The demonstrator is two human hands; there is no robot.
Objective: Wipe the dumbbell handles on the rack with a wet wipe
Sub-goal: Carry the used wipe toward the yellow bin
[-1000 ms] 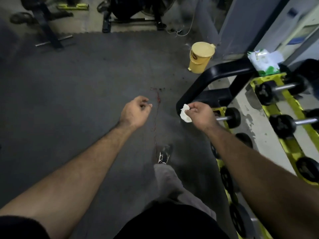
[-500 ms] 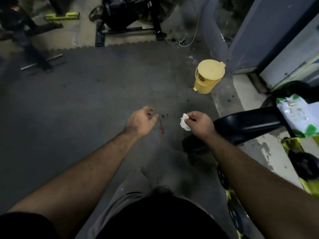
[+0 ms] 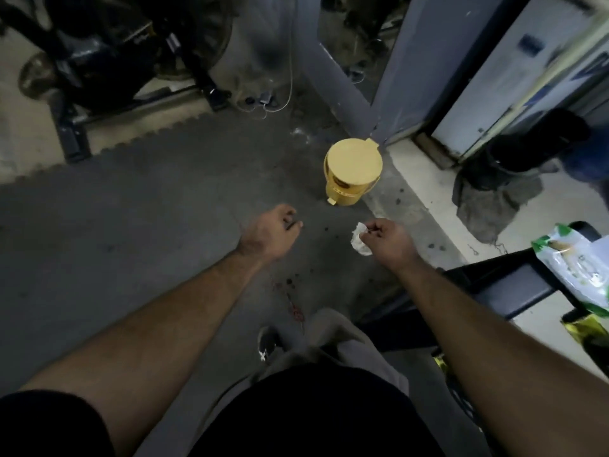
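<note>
My right hand (image 3: 387, 240) pinches a crumpled white wet wipe (image 3: 359, 240) and holds it out over the grey floor mat. My left hand (image 3: 272, 234) hangs beside it, fingers loosely curled, holding nothing. Only the black end bar of the dumbbell rack (image 3: 494, 291) shows at the right edge, with a green and white wipes pack (image 3: 573, 268) lying on top of it. No dumbbell handles are in view. Both hands are well left of the rack.
A yellow lidded pedal bin (image 3: 352, 171) stands on the floor just beyond my hands. A black exercise bike (image 3: 108, 61) stands at the back left, cables by the grey pillar (image 3: 333, 84). A dark boot (image 3: 520, 159) sits on the raised light floor at right. My shoe (image 3: 268, 344) is below.
The view has swung away from the rack, so the dumbbells have left the frame. The yellow bin is now nearer and centred ahead of my hands. The wipe stays pinched in my right hand.
</note>
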